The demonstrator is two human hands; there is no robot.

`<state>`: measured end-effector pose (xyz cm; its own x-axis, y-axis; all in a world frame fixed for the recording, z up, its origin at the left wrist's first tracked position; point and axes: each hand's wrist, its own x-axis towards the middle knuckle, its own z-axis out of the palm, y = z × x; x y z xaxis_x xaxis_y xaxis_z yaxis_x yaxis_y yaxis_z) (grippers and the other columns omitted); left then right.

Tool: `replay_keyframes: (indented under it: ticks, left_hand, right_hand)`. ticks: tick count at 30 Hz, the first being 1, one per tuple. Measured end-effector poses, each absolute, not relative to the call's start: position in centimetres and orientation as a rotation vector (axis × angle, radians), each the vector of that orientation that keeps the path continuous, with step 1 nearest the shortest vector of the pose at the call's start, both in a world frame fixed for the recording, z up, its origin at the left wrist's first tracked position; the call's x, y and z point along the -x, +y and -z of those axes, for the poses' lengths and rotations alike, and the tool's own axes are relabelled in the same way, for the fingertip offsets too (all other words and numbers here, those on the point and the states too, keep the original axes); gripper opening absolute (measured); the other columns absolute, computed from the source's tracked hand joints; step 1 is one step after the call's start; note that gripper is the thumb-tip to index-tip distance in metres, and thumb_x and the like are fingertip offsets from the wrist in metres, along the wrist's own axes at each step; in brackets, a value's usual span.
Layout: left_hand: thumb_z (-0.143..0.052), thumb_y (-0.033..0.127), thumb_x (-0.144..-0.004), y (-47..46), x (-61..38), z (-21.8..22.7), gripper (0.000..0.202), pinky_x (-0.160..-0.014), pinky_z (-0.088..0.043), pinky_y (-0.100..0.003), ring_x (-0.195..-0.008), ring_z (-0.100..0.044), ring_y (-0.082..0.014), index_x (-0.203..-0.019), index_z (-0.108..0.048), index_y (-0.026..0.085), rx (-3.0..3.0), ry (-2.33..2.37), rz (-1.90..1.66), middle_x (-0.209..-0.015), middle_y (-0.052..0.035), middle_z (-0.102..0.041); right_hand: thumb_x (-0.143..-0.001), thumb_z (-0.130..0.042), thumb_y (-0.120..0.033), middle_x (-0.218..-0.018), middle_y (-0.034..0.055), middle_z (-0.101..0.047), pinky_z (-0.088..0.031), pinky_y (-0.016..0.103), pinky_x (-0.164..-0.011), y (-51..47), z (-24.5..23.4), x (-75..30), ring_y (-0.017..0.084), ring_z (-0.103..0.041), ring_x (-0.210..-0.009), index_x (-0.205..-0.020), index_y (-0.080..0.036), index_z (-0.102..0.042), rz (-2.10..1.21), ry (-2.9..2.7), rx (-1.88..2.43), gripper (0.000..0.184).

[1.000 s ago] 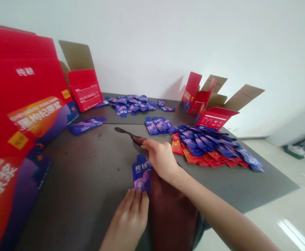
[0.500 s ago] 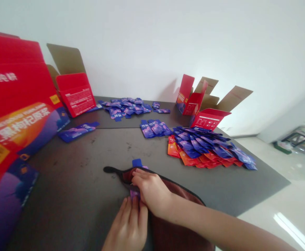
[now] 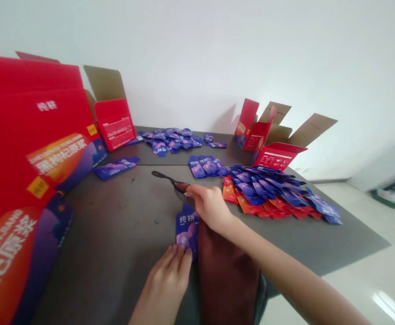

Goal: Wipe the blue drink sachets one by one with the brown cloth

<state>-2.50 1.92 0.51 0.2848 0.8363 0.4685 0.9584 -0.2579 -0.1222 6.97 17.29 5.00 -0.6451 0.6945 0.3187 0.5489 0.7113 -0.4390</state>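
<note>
- The left hand (image 3: pixel 168 275) has its grip flattened rather than curled, the fingers nearly straight and close together, their tips resting on the near end of a blue pouch (image 3: pixel 184 230); its thumb is hidden, so a pinch cannot be told.
- That pouch lies face up on the table (image 3: pixel 126 234), directly ahead of the left fingertips, its long axis running away from the person, narrow tab at the far end.
- The right hand (image 3: pixel 212 207) has its grip closed on the edge of a brown cloth (image 3: pixel 226 275), just beyond the pouch to the right; the left hand is nearer the pouch.
- The cloth runs along the pouch's right side, the closest thing in the way there.
- Farther right lies a heap of blue and orange pouches (image 3: pixel 265 183); ahead, a short row of blue pouches (image 3: pixel 208 166).
- Well to the left stands a large red box (image 3: pixel 24 122).
</note>
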Motion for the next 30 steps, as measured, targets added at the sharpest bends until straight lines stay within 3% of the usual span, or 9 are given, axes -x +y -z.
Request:
replay_keyframes:
  ticks: [6,10,13,17,24,30]
  left_hand:
    - [-0.034,-0.008,-0.065,1.9,2.4,-0.2,0.051,-0.078,-0.052,-0.028,-0.088,-0.063,-0.0175,-0.101,-0.063,0.012,2.233,-1.705,0.31,-0.098,-0.0086,-0.067]
    - [-0.031,-0.007,-0.067,1.9,2.4,0.6,0.048,-0.08,-0.051,-0.026,-0.089,-0.063,-0.0176,-0.096,-0.064,0.011,2.192,-1.576,0.288,-0.095,-0.0087,-0.068]
    - [-0.028,-0.008,-0.065,1.8,2.6,0.8,0.051,-0.078,-0.052,-0.027,-0.09,-0.062,-0.0199,-0.097,-0.063,0.01,2.145,-1.486,0.278,-0.099,-0.011,-0.066]
    - [-0.029,-0.008,-0.066,1.9,2.9,1.0,0.051,-0.08,-0.051,-0.027,-0.092,-0.062,-0.0201,-0.102,-0.061,0.01,2.164,-1.464,0.315,-0.101,-0.0114,-0.066]
    - [-0.034,-0.008,-0.067,2.1,2.3,0.7,0.049,-0.079,-0.052,-0.027,-0.092,-0.062,-0.0196,-0.102,-0.061,0.012,2.204,-1.636,0.294,-0.103,-0.0104,-0.065]
    - [-0.035,-0.01,-0.068,2.2,1.6,-0.1,0.049,-0.081,-0.05,-0.027,-0.092,-0.062,-0.0182,-0.102,-0.061,0.012,2.199,-1.76,0.266,-0.102,-0.0102,-0.065]
  right_hand:
    - [-0.082,-0.042,-0.004,-0.096,0.0023,-0.064,-0.043,0.017,-0.076,11.4,-4.2,-10.1,0.012,-0.06,-0.088,-0.096,-0.019,-0.057,-0.624,-2.527,0.793,0.025]
    - [-0.076,-0.048,-0.003,-0.091,0.0055,-0.061,-0.042,0.02,-0.079,11.5,-2.1,-8.9,0.015,-0.057,-0.088,-0.078,-0.015,-0.055,-0.531,-2.688,0.674,0.014]
    - [-0.077,-0.047,-0.003,-0.083,0.0031,-0.06,-0.042,0.019,-0.074,13.1,-1.5,-7.6,0.013,-0.057,-0.081,-0.075,-0.016,-0.054,-0.472,-2.732,0.711,0.015]
    - [-0.075,-0.044,0.0,-0.083,0.0026,-0.062,-0.041,0.018,-0.069,16.0,-1.0,-5.9,0.012,-0.059,-0.078,-0.08,-0.016,-0.056,-0.454,-2.706,0.803,0.02]
    - [-0.074,-0.045,-0.001,-0.085,0.0058,-0.067,-0.044,0.025,-0.069,20.6,-1.7,-4.1,0.019,-0.063,-0.08,-0.1,-0.017,-0.06,-0.386,-2.614,0.954,0.033]
    - [-0.086,-0.038,-0.007,-0.099,0.0007,-0.065,-0.042,0.019,-0.077,15.5,-5.2,-7.7,0.012,-0.061,-0.089,-0.105,-0.021,-0.055,-0.38,-2.423,0.946,0.03]
